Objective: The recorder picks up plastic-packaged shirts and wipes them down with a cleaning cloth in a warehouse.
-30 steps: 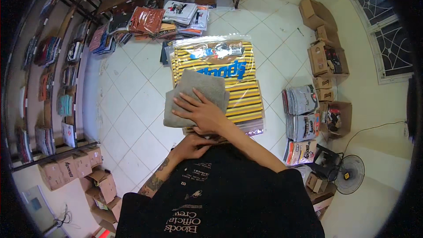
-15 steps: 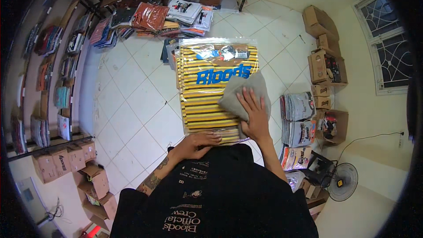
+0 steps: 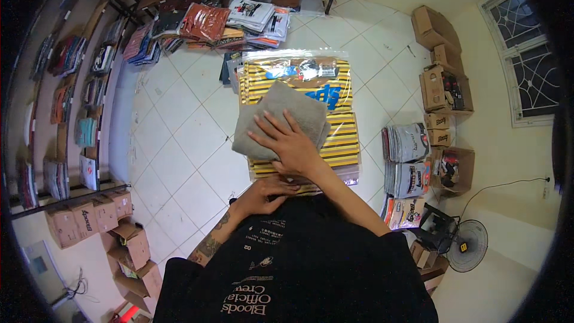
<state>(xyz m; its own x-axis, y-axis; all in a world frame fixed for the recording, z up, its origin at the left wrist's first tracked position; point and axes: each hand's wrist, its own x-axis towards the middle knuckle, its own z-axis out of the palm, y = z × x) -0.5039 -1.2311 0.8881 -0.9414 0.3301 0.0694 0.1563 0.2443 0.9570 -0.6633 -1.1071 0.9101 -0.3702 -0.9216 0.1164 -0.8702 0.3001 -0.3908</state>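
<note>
A yellow-and-black striped shirt [image 3: 341, 137], folded in a clear plastic bag with blue lettering on its front, lies atop a stack of bagged garments in front of me. My right hand [image 3: 293, 146] is spread flat on a folded grey cloth [image 3: 278, 104], pressing it against the bag's left and middle part. The cloth hides some of the lettering. At the near edge of the bag, my left hand [image 3: 269, 193] grips the plastic, fingers together on top and thumb toward me.
Piles of bagged shirts [image 3: 203, 23] lie on the tiled floor at the far left. More bagged stacks [image 3: 409, 161] stand at the right, near cardboard boxes [image 3: 445, 90] and a fan [image 3: 466, 245]. Shelves with folded clothes [image 3: 66, 54] line the left wall.
My right hand has swept the grey cloth leftward, from the bag's right side to its left and middle. The stack's lower right edge shows more now. My left hand stays at the near edge.
</note>
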